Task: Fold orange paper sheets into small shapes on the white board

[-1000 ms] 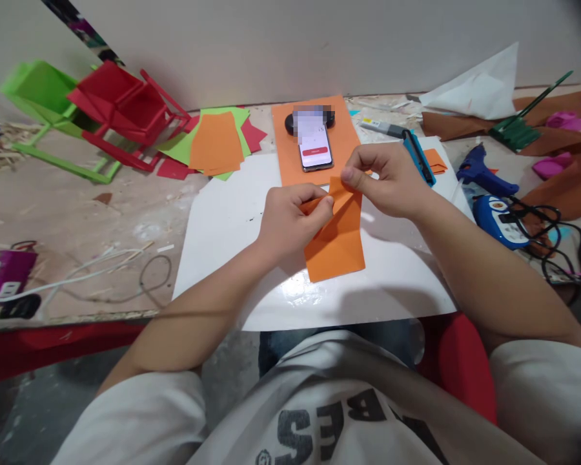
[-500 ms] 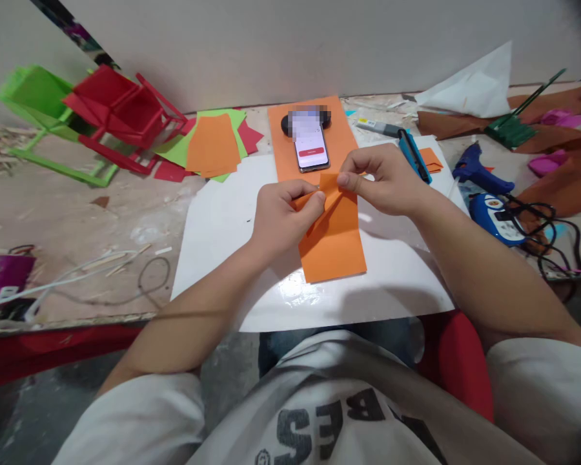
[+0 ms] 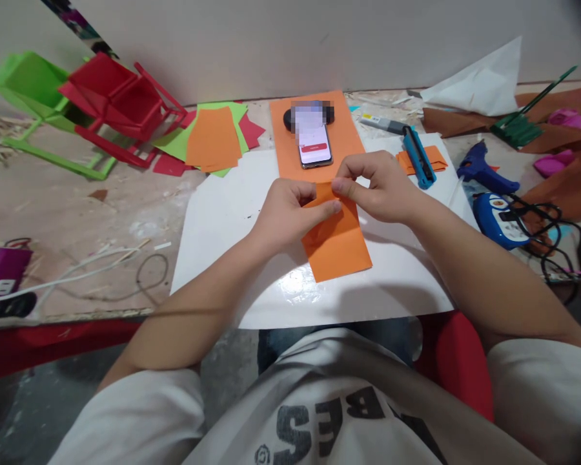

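An orange strip of paper [image 3: 341,248] with creases across it lies over the white board [image 3: 213,258], its far end between my two hands. My left hand [image 3: 290,210] grips the left edge of that end, thumb lying across the top of the paper. On the other side my right hand [image 3: 375,187] pinches the far right corner between thumb and forefinger. The fingertips under the paper are hidden. Just beyond my hands a phone [image 3: 314,152] with a lit screen rests on a larger orange sheet [image 3: 281,139].
To the right are a blue cutter [image 3: 419,158], folded orange paper [image 3: 436,155], a blue glue gun [image 3: 484,169] and a blue device [image 3: 501,223] with black cables. At left stand red [image 3: 121,97] and green [image 3: 29,84] paper chairs, near cut orange sheets [image 3: 213,139].
The diagonal flap at the paper's far end now lies flatter. My left thumb has slid right across it, and my right hand has moved slightly down and left.
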Tool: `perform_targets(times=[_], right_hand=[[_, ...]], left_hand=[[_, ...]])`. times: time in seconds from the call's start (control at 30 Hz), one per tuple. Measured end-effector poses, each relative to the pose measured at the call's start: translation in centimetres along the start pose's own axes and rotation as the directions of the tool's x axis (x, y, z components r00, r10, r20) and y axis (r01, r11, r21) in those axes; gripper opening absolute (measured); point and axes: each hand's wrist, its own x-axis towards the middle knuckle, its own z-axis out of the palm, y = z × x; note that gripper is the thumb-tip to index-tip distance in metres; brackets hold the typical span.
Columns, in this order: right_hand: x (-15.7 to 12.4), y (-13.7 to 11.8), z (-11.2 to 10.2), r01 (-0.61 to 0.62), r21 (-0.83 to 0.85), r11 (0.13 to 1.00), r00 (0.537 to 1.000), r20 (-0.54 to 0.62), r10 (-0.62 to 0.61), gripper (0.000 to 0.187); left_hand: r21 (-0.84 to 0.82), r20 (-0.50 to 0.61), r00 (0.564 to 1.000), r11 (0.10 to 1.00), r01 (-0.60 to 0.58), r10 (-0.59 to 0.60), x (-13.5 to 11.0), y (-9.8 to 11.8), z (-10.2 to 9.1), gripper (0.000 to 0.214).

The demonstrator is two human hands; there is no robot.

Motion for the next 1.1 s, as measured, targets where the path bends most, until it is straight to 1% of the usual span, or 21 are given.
perform_targets(times=[0.13,0.23,0.33,0.47,0.6,0.67,0.73,0.77,0.83,0.9,1.0,1.1], right_hand=[[0.2,-0.2,-0.5,-0.065,0.094,0.993,0.997,0.040,0.061,0.045],[0.3,-0.2,-0.9,-0.096,0.165,0.982,0.995,0.055,0.088,0.047],[0.4,-0.1,-1.0,-0.142,0.189,0.972,0.990,0.055,0.134,0.047],[0.3,-0.3,-0.6,-0.179,0.165,0.970,0.984,0.020,0.178,0.043],[0.3,-0.2,-0.6,-0.157,0.084,0.984,0.985,-0.052,0.162,0.038],[0.4,0.1,-0.9,-0.151,0.057,0.987,0.984,-0.087,0.155,0.039],[0.4,0.4,-1.3,-0.155,0.039,0.987,0.982,-0.103,0.158,0.040],[0.4,0.6,-1.5,-0.159,0.034,0.987,0.981,-0.106,0.162,0.040],[0.4,0.7,-1.8,-0.166,0.030,0.986,0.979,-0.113,0.169,0.042],[0.5,0.7,-2.1,-0.173,0.042,0.984,0.976,-0.126,0.177,0.044],[0.6,0.9,-2.2,-0.183,0.086,0.979,0.969,-0.152,0.194,0.048],[0.7,1.4,-2.1,-0.190,0.143,0.971,0.961,-0.174,0.213,0.053]], left_hand=[[-0.011,0.006,0.999,0.999,0.039,-0.039,0.0,0.0,-0.1,0.066],[-0.013,-0.011,0.998,0.998,0.059,-0.059,0.0,-0.1,-0.1,0.069],[-0.030,-0.016,0.998,0.997,0.066,-0.067,0.0,-0.1,-0.1,0.069],[-0.030,0.001,0.996,0.996,0.084,-0.084,0.0,-0.1,-0.1,0.064],[-0.015,-0.014,0.996,0.996,0.093,-0.093,-0.1,0.4,-0.1,0.058],[-0.026,0.000,0.993,0.993,0.118,-0.118,-0.1,0.7,0.0,0.044],[-0.051,0.029,0.989,0.988,0.148,-0.147,-0.1,0.9,0.1,0.026],[-0.063,0.042,0.987,0.985,0.160,-0.158,-0.1,1.0,0.1,0.021],[-0.080,0.053,0.984,0.982,0.173,-0.169,0.0,0.7,0.0,0.020],[-0.093,0.041,0.985,0.981,0.171,-0.168,0.2,0.2,-0.2,0.022],[-0.122,0.008,0.990,0.982,0.142,-0.142,0.5,-0.5,-0.3,0.029],[-0.176,0.011,0.992,0.976,0.125,-0.125,0.5,-0.5,-0.1,0.029]])
